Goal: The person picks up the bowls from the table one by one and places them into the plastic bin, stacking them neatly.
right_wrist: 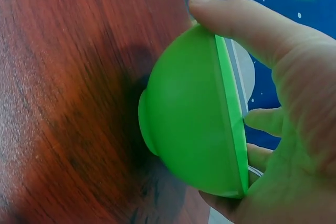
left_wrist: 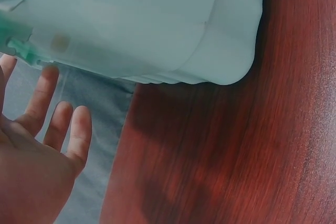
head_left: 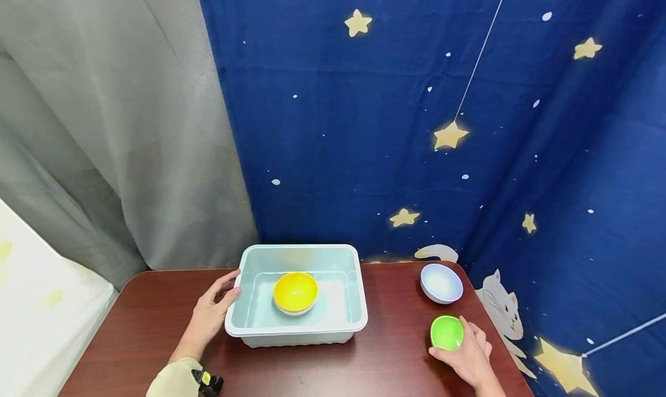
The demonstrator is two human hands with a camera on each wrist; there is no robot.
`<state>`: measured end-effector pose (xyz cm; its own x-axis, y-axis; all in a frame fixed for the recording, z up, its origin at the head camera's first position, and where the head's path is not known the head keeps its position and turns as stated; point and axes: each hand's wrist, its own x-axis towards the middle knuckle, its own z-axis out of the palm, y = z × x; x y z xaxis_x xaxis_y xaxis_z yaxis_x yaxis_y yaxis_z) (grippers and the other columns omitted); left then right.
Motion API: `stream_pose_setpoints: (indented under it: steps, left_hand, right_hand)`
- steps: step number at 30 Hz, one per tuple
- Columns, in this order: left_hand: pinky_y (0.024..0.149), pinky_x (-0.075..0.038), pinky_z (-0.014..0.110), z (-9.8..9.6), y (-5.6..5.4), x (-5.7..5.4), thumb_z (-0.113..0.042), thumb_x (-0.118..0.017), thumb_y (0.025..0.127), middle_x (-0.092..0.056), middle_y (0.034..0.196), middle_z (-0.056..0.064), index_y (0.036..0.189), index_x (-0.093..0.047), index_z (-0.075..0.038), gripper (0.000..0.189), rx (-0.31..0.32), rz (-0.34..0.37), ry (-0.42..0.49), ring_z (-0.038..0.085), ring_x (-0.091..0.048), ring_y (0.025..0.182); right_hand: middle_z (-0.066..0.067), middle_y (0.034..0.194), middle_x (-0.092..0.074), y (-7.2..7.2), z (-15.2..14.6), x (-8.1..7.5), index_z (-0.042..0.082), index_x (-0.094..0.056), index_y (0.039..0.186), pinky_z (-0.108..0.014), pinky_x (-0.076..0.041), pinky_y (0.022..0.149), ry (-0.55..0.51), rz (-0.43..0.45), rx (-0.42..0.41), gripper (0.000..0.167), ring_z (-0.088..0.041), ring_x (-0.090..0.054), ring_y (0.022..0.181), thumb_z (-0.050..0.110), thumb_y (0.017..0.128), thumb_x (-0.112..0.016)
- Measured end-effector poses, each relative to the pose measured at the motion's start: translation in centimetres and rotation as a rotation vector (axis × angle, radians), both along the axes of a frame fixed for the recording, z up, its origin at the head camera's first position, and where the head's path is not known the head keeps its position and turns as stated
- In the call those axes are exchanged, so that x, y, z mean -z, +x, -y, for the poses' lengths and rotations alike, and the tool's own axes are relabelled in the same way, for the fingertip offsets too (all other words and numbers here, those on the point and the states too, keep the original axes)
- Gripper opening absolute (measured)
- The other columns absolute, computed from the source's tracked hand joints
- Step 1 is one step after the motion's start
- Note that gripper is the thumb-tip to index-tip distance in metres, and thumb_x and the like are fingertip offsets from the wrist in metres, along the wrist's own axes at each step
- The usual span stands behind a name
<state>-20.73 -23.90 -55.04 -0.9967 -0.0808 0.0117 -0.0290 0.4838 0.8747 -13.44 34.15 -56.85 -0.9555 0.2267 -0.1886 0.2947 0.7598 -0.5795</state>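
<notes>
A bright lime-green, smooth, rounded bowl (head_left: pixel 446 332), apparently plastic, has a glossy inner surface, a narrow band below its rim and a short foot ring. It is in the right hand (head_left: pixel 472 351), thumb and fingers pinching it at the rim, near the right edge of the reddish-brown wood-grain counter (head_left: pixel 390 356); whether its foot touches the counter is hard to tell. A pale blue round bowl (head_left: pixel 441 283) sits just behind it.

Well apart, to the left, stands a pale mint rectangular plastic tub (head_left: pixel 291 331) with a rolled rim. Inside it a shiny yellow round bowl (head_left: pixel 295 290) rests in a white round bowl (head_left: pixel 295 312). The left hand (head_left: pixel 208 316), its fingers spread, is at the tub's left rim, away from the green bowl.
</notes>
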Motion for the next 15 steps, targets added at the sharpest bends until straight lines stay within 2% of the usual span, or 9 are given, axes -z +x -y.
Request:
stream_pose_setpoints:
  steps: [7,15]
  left_hand:
    - [0.086,-0.050,0.017,0.00,0.07,-0.13,-0.052,-0.057,0.101,-0.060,0.141,0.008,0.151,-0.048,-0.033,0.054,0.002,-0.003,0.020,0.004,-0.058,0.112]
    - [0.085,-0.051,0.017,0.04,0.03,0.17,-0.051,-0.057,0.101,-0.060,0.140,0.008,0.151,-0.049,-0.033,0.054,0.001,-0.008,0.023,0.004,-0.058,0.111]
  right_hand:
    - [-0.039,0.147,-0.021,-0.08,0.08,0.00,-0.013,-0.012,0.154,-0.066,-0.018,0.104,0.000,0.022,0.002,0.132,-0.054,-0.017,0.128,0.050,0.068,-0.090]
    - [-0.039,0.143,-0.024,0.14,0.37,-0.22,-0.014,-0.015,0.154,-0.065,-0.020,0.101,-0.002,0.022,0.026,0.131,-0.053,-0.020,0.123,0.053,0.069,-0.089]
